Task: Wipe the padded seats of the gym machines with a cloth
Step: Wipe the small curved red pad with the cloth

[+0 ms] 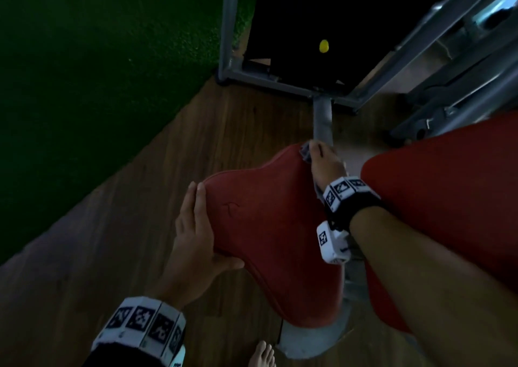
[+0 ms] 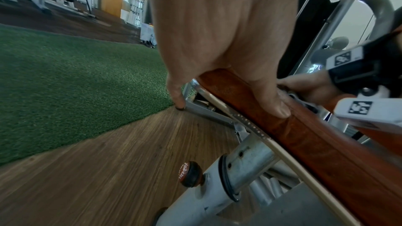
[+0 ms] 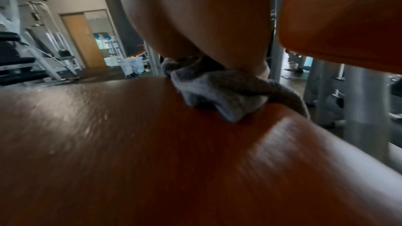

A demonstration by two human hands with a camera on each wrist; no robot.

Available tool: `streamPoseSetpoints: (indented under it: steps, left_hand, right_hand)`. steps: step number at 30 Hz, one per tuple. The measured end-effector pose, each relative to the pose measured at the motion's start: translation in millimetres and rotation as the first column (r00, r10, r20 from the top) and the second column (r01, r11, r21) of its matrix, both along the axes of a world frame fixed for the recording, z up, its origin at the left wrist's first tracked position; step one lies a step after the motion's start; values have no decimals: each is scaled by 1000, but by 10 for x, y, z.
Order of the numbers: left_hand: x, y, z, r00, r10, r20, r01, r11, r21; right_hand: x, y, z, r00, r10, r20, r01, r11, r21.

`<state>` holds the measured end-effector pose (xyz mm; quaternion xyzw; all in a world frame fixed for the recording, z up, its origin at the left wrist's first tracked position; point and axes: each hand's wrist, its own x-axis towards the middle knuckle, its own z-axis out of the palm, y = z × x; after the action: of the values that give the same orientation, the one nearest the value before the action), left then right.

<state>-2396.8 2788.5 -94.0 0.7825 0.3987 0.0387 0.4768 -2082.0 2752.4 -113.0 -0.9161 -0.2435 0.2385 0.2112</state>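
Fingers (image 1: 322, 149) of the right hand (image 1: 326, 167) clamp the grey cloth (image 3: 217, 92) against the red seat's (image 1: 269, 226) far corner. The seat's long axis runs back toward the person. The left hand (image 1: 196, 232) grips its left edge, thumb on top.

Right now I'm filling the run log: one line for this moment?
left hand steadies seat edge | right hand presses cloth on seat's far corner
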Motion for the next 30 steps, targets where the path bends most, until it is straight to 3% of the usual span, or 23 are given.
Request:
streamPoseSetpoints:
  steps: [4, 8, 15, 20, 24, 27, 30]
  left_hand:
    - [-1, -4, -31, 1000, 0, 7, 0, 1000, 24]
    - [-3, 3, -44, 1000, -2, -1, 2, 999, 38]
    - [-8, 4, -33, 1000, -4, 16, 3, 998, 58]
    - [-17, 2, -43, 1000, -10, 17, 9, 997, 77]
    - [-17, 6, -53, 999, -11, 30, 9, 998, 67]
    - [-21, -4, -63, 999, 3, 32, -5, 998, 59]
    - [-9, -5, -69, 999, 9, 30, -11, 998, 57]
  right_hand:
    - [-54, 347, 32, 976, 218, -21, -218, 976, -2]
    - [-28, 335, 33, 846, 531, 48, -530, 847, -38]
    - [278, 269, 43, 909, 393, -143, -403, 914, -52]
    - [209, 221, 104, 830, 555, -56, -558, 825, -87]
    - [336, 238, 144, 861, 478, -173, -497, 863, -89]
    - [246, 270, 67, 877, 469, -103, -478, 874, -89]
    - [171, 219, 50, 780, 626, 21, -619, 776, -121]
